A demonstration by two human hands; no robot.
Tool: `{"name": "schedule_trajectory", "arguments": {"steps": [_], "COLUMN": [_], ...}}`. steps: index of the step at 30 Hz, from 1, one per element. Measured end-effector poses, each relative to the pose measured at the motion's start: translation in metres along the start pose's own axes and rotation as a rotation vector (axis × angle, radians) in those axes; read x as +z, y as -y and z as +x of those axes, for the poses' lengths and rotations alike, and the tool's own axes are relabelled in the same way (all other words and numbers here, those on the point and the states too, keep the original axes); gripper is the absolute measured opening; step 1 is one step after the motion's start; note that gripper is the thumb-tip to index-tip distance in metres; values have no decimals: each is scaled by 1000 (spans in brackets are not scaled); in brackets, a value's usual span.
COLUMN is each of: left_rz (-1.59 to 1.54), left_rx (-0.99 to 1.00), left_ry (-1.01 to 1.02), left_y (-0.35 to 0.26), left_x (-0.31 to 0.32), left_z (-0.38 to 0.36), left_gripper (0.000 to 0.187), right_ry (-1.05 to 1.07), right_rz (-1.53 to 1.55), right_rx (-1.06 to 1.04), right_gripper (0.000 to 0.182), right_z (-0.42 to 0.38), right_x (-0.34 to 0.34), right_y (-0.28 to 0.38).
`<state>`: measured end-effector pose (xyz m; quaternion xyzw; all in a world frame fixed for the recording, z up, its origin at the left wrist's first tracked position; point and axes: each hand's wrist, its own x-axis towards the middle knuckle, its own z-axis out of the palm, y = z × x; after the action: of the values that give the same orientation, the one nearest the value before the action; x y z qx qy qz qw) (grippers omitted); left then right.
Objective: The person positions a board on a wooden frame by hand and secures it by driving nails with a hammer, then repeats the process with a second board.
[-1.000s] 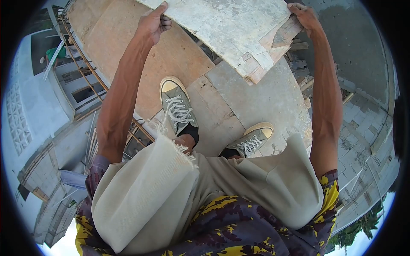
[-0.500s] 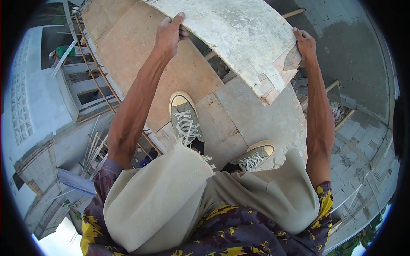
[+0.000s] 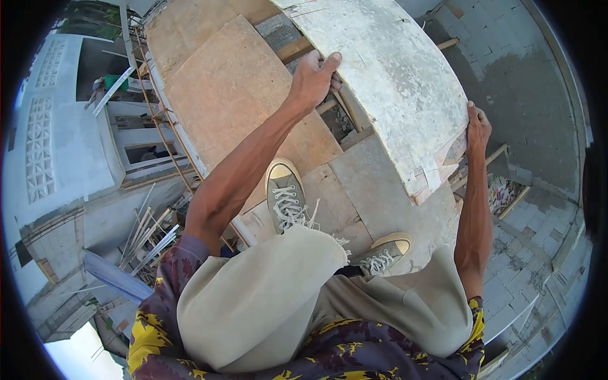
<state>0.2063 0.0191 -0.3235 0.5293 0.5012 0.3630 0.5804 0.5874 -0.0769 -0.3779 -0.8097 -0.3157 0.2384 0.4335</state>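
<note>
A large whitish, worn board [image 3: 386,76] with a splintered near corner lies tilted between my hands. My left hand [image 3: 315,79] grips its left edge, thumb on top and fingers curled beneath. On its right edge my right hand [image 3: 478,126] is closed, with the fingers partly hidden. Under and beside it are a brown board [image 3: 234,88] and a grey board [image 3: 373,183]. Between the brown board and the held one, a gap [image 3: 339,114] shows wooden beams and rubble below.
My shoes [image 3: 286,196] stand on the boards. Bamboo poles [image 3: 152,107] run along the left edge, with a drop beyond. Another person [image 3: 111,83] in green is at the building on the left. Block paving [image 3: 525,253] lies far below on the right.
Both hands, still gripping the whitish board, appear lower and further right in view, and so does the board. More of the gap and a beam shows at its left. The view has shifted.
</note>
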Motion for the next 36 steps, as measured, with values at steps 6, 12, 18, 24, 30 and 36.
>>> {"name": "schedule_trajectory", "arguments": {"steps": [6,12,18,24,30,36], "left_rz": [37,68,173,124,265,747], "left_rx": [-74,-132,-272,-399,-477,-13], "left_ry": [20,60,74,8,7,-80], "left_y": [28,62,81,101,86,107], "left_x": [-7,-37,-69,-84,-87,-89], "left_z": [12,44,73,82,66,68], "left_gripper": [46,45,47,39,44,71], "right_ry": [-43,-65,-59,-33,21,153], "right_rz": [-39,-65,-68,-96,-89,-97], "right_rx": [-81,-145,-239,-258,-236,-206], "right_gripper": [41,41,43,42,41,43], "right_z": [4,0,19,19,15,15], "right_x": [4,33,76,107,119,116], "right_y": [-2,7,3,-11,-36,-43]}}
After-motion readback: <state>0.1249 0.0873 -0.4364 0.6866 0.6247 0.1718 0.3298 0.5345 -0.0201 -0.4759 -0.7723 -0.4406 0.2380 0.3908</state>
